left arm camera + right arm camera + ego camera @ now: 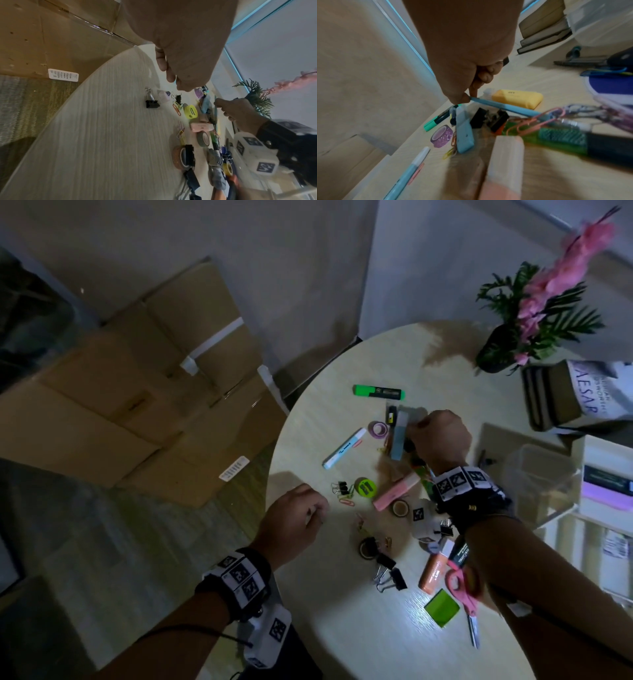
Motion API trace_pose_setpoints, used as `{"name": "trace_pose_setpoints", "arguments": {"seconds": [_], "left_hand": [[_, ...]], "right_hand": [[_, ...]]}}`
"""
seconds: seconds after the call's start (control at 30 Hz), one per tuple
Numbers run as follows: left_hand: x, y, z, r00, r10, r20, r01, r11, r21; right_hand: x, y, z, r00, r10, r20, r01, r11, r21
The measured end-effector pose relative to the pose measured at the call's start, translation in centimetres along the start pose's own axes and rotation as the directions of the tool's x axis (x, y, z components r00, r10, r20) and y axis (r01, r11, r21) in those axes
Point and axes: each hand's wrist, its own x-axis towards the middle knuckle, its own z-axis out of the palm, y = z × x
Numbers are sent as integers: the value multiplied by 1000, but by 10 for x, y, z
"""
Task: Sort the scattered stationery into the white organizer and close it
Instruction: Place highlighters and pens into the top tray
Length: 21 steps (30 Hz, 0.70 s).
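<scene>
Right hand [467, 47] fingers [473, 90] pinch the blue pen [501, 106] by its end, left hand [291, 522] hovers loosely curled; best lift slowly so the pink paper clip [537, 122] slides off.

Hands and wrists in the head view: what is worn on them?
No sleeves are worn. The left hand and right hand each have a black wrist strap carrying white tiles with black square markers, plus a white marked camera box. A thin black cable runs along the left forearm.
</scene>
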Motion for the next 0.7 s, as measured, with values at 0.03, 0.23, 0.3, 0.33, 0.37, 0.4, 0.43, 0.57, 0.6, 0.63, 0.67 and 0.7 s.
{"name": "trace_pose_setpoints", "arguments": {"seconds": [0.03,0.23,0.3,0.33,0.37,0.4,0.43,0.57,0.6,0.63,0.67,0.7], "left_hand": [[5,1,-1,1000,-11,-10,11,1000,21],[72,8,2,991,-108,-84,121,977,177],[97,11,4,986,-147,-74,161,957,241],[107,12,5,984,-171,-56,179,950,254],[116,13,6,981,-188,-40,192,943,273],[122,14,7,981,-193,-33,194,934,300],[127,16,9,982,-188,-34,188,926,328],[140,19,8,978,-204,-36,200,880,430],[141,20,7,974,-221,-39,216,877,430],[142,21,6,970,-239,-40,234,875,424],[143,22,5,966,-255,-40,248,874,417],[143,24,4,964,-261,-43,255,875,412]], "right_hand": [[-4,1,-5,1000,-13,-18,13,1000,14],[-26,16,-52,969,-86,-233,152,949,278],[-33,25,-67,967,-59,-247,146,924,354],[-38,30,-75,968,-38,-247,137,908,396],[-42,35,-83,971,-9,-240,117,891,439],[-47,41,-92,971,15,-238,106,866,489],[-51,48,-100,972,30,-231,103,833,544],[-65,72,-127,979,18,-202,135,686,715],[-66,78,-132,981,22,-195,129,673,728],[-67,87,-136,981,28,-192,126,660,741],[-68,95,-142,982,36,-184,119,637,762],[-68,104,-148,983,46,-178,112,618,778]]}}
